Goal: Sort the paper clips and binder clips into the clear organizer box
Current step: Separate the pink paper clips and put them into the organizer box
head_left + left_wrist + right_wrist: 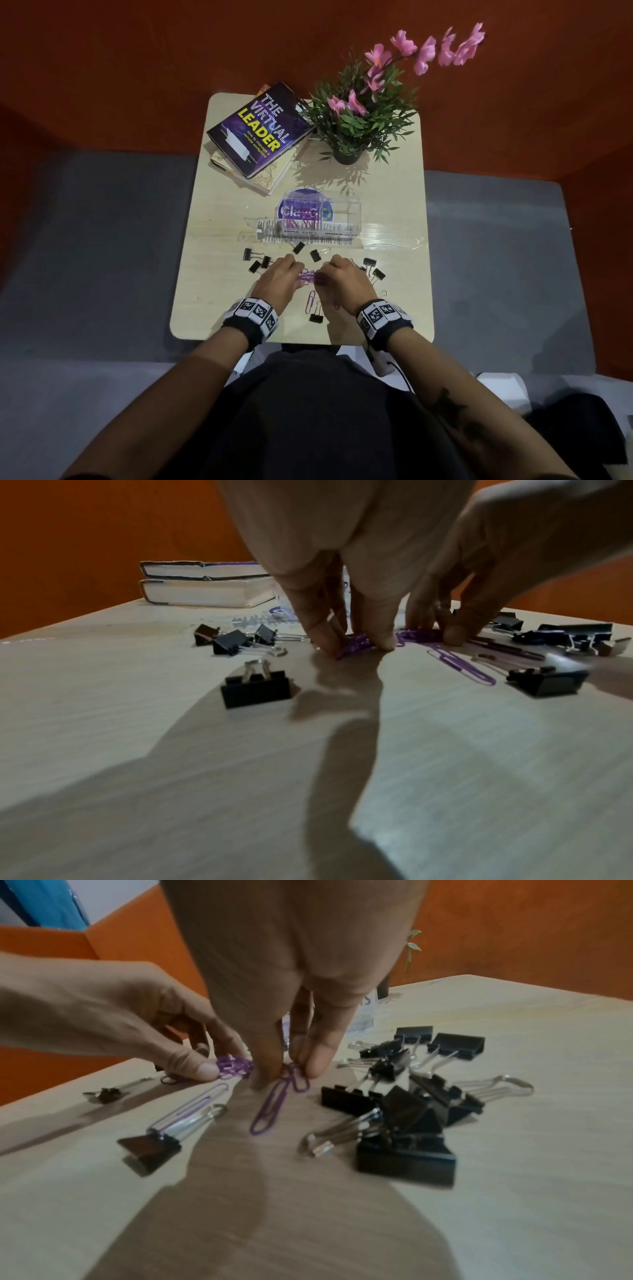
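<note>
A bunch of purple paper clips (307, 277) lies on the table between my two hands. My left hand (298, 271) pinches its left end with thumb and fingertips (385, 642). My right hand (322, 274) pinches the right end, where one long purple clip (270, 1110) trails toward me. The clear organizer box (346, 209) stands just beyond the hands, with purple clips in its left compartment. Black binder clips lie scattered left (257, 265) and right (373, 270) of the hands. Another loose paper clip (310, 300) lies near a binder clip (317, 313) in front.
Two stacked books (260, 130) sit at the table's far left, and a potted plant with pink flowers (359, 116) at the far right. The box's clear lid (394, 240) lies flat beside it. The table's (212, 301) near edge is close behind my wrists.
</note>
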Tool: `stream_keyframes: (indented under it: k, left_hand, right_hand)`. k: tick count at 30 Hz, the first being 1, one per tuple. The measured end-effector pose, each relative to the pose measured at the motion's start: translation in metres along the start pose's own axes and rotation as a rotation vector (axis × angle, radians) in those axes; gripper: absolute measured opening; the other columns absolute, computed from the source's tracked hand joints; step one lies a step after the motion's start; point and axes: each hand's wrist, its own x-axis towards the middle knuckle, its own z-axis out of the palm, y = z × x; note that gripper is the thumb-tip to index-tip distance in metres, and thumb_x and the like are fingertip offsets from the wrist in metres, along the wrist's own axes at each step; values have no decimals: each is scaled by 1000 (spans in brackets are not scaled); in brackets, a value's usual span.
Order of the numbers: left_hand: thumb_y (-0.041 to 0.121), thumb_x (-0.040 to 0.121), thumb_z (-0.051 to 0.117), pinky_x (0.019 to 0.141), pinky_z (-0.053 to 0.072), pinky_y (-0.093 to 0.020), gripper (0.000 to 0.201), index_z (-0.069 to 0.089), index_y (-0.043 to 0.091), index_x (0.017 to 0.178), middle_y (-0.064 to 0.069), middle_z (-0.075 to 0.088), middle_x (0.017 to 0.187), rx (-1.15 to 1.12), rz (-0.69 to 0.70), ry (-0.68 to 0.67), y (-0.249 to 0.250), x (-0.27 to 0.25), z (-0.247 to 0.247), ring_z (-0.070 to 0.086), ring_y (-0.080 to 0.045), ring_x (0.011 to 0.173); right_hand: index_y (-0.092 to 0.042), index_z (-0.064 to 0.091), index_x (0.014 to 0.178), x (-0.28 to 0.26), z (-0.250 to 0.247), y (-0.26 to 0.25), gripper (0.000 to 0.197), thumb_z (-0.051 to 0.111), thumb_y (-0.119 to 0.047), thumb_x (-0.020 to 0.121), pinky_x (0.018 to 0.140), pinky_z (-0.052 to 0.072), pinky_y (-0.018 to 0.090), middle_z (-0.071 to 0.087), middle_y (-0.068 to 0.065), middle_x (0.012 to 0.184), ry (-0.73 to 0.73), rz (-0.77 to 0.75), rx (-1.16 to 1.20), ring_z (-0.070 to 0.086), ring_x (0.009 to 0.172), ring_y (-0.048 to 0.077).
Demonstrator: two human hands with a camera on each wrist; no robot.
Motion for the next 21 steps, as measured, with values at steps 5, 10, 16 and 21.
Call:
stream_keyframes:
  k: [5,10,16,21]
  left_hand:
    - [11,91,58,74,47,-41,14,61,2,101,-15,58,101,0,-51,-41,3,9,-6,59,-34,88]
    - [10,82,70,70,48,-34,6,69,7,87,-11,68,89,-173,-157,-13,0,10,-13,62,-29,82]
    - [10,75,77,66,59,-36,8,72,17,75,1,70,70,-411,-211,82,-3,11,-41,67,-16,66]
    - [8,77,76,65,61,-34,9,71,15,76,1,70,72,-485,-228,249,6,46,-81,68,-15,69]
  right_hand:
    - [-9,69,93,5,2,2,12,70,-16,84,61,33,28,63,10,87,41,6,2,62,77,33]
    - [-17,76,92,7,-4,9,20,64,-32,89,62,50,34,72,9,81,80,99,127,65,74,31]
    - [-18,74,79,-1,-30,19,9,77,-26,78,63,50,32,73,3,78,139,197,308,63,72,21]
    - [-16,75,77,13,-59,15,7,76,-9,76,67,56,32,73,1,76,217,185,423,65,69,14]
